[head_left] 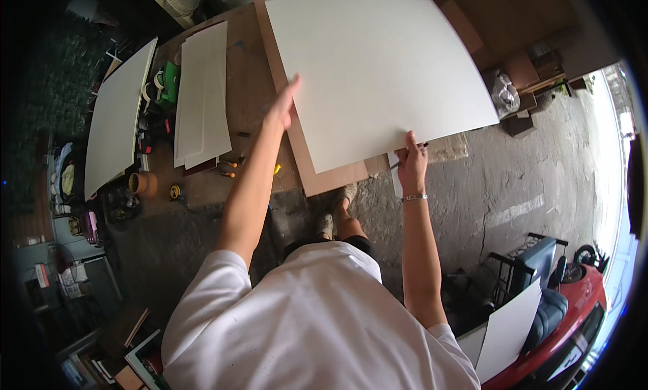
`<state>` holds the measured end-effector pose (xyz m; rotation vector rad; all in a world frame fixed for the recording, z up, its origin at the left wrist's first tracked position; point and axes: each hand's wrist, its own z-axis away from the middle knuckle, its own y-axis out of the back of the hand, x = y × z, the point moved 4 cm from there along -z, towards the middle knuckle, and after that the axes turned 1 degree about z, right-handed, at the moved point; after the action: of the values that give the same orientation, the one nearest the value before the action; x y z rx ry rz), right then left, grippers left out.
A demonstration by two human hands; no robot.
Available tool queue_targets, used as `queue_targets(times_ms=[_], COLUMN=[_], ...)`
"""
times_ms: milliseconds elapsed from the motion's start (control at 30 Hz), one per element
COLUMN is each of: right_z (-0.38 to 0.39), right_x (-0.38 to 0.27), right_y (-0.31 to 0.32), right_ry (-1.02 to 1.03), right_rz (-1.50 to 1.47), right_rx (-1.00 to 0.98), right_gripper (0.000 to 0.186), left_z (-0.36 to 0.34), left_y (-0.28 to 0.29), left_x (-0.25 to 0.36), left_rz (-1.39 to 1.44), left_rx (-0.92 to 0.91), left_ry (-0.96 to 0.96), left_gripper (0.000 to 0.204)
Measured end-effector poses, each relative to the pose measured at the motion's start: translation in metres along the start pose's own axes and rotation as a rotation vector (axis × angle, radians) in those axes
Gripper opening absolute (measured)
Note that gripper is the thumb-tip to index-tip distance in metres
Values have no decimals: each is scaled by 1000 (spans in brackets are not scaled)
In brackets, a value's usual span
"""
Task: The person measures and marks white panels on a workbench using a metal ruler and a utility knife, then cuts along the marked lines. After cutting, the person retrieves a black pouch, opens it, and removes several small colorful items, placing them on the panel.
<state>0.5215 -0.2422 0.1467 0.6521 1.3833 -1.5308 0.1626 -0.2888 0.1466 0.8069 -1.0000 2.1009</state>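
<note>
Ahead, 1 large flat white sheet (385, 72) is held over a flat brown board (331, 179), near edge pinched by the right hand (412, 166), left edge flanked by the straight-fingered left hand (281, 109).

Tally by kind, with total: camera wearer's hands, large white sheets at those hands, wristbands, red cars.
Hands: 2 (left hand, right hand)
Large white sheet: 1
Wristband: 1
Red car: 1
Total: 5
</note>
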Motion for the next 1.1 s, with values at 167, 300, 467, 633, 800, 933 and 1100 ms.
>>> queue_targets(times_ms=[167,300,467,633,800,933,1100], right_z=[-20,-14,-57,-68,-78,-80,-58], right_x=[30,55,79,46,13,-21,-83], right_y=[35,61,68,78,131,193,267], right_ry=[161,235,23,290,36,20,51], right_rz=[1343,1578,1614,1581,1619,1605,1746], right_rx=[40,49,-158,-90,101,192,535], right_gripper=[42,49,64,53,44,36,30], left_z=[-8,2,45,101,119,83,15], left_y=[6,-19,-77,-51,71,157,177], left_x=[-69,-55,14,53,21,-21,-52], left_rz=[10,54,-91,109,352,176,101], left_rx=[262,554,362,182,44,290,320], left_ry=[-134,-197,-417,-583,-418,-320,-211], left_gripper=[42,37,27,15,43,45,47])
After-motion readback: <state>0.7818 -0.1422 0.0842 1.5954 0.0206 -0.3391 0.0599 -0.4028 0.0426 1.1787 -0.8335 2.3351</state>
